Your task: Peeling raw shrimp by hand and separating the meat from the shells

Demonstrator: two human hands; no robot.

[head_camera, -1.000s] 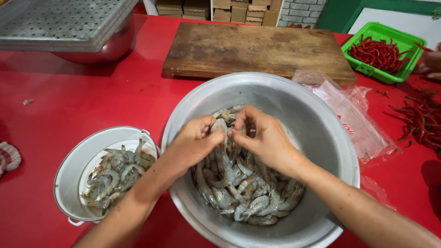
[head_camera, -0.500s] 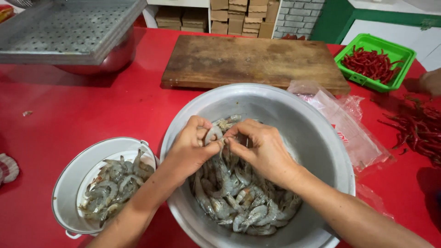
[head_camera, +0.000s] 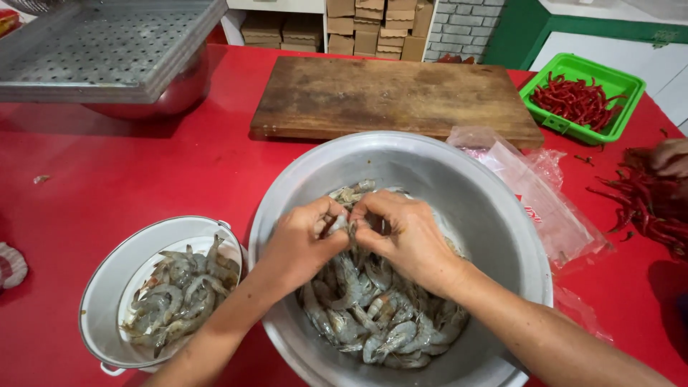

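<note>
Both hands work one grey shrimp (head_camera: pixel 338 225) above the heap in the large metal bowl (head_camera: pixel 494 215). Left hand (head_camera: pixel 301 240) is closed on the shrimp; right hand (head_camera: pixel 401 236) pinches the same shrimp from the opposite side, fingertips meeting at the grip. The shrimp's long axis appears roughly upright, its lower end hanging toward the heap; which end is the head cannot be told. Judgement: thumbs should stay close together and pull should be short, keeping the flesh whole. Left of the grip, a white bowl (head_camera: pixel 107 287) holds more shrimp.
</note>
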